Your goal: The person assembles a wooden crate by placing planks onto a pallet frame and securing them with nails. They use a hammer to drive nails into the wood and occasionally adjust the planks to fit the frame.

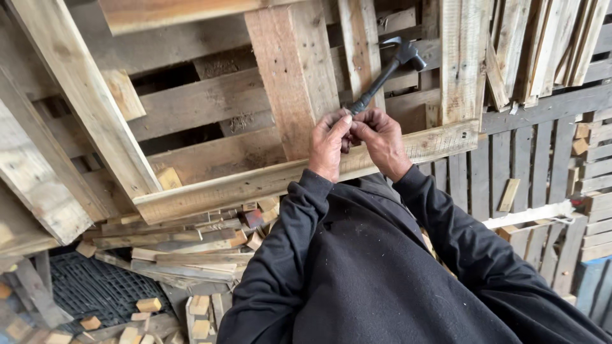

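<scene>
A black claw hammer [389,67] points up and to the right, its head in front of the slats of a tilted wooden pallet [293,83]. My left hand [328,145] and my right hand [384,141] are pressed together at the lower end of the handle, fingers curled around it. Both hands hover just above the pallet's long pale edge board [223,191]. Black sleeves cover both arms up to the wrists. Whatever small thing might be between the fingertips is hidden.
Loose planks and short offcuts [185,248] are piled under the pallet at lower left, beside a black plastic grid [95,286]. More weathered pallets [542,153] stand stacked on the right, with thin slats leaning at top right. A blue object [590,283] shows at the right edge.
</scene>
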### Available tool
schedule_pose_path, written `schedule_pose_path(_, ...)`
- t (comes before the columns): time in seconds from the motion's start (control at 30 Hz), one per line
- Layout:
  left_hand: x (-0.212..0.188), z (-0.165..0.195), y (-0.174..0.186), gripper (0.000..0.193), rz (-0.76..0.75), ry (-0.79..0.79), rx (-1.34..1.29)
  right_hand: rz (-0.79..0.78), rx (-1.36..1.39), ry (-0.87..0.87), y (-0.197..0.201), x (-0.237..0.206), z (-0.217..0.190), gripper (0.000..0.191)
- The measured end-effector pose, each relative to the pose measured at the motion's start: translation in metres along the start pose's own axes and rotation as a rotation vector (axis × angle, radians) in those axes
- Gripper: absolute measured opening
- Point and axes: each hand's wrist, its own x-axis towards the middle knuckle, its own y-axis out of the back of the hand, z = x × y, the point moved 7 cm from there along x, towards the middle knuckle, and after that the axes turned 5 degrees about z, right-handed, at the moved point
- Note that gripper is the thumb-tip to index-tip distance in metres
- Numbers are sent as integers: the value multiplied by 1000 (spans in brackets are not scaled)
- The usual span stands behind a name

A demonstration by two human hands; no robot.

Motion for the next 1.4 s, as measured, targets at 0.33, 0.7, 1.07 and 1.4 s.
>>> schedule_pose_path(0.33,-16,-4,18,18,-56,-296,210,282,-895,-337,52,45,-1,68)
schedule_pose_path(0.7,-49,-18,-1,15,-580,-964,1177,547,-541,-387,42,77,39,52)
schedule_pose_path(1.07,-47,-39,0,17,-642,-942,1334,423,540,-211,-21,54,-55,34)
schedule_pose_path(1.4,-68,-37,-12,12,-399,-919,1062,49,-30,85,74,-174,-58,59)
